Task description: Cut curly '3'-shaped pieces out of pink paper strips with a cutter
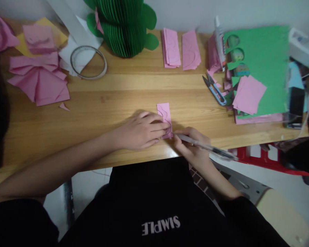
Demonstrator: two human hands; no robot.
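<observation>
A small pink paper strip (164,114) with curved pen lines lies near the front edge of the wooden table (118,96). My left hand (141,131) rests flat on the strip's left side, fingers stretched out and pressing it down. My right hand (193,147) is closed round a pen (208,148), whose tip touches the strip's lower end.
Two piles of marked pink strips (181,49) lie at the back. Small snips (215,91) lie right of centre beside green card (260,65) and pink squares (248,94). A tape ring (89,62), folded pink paper (39,77) and a green honeycomb paper shape (123,27) stand at the back left.
</observation>
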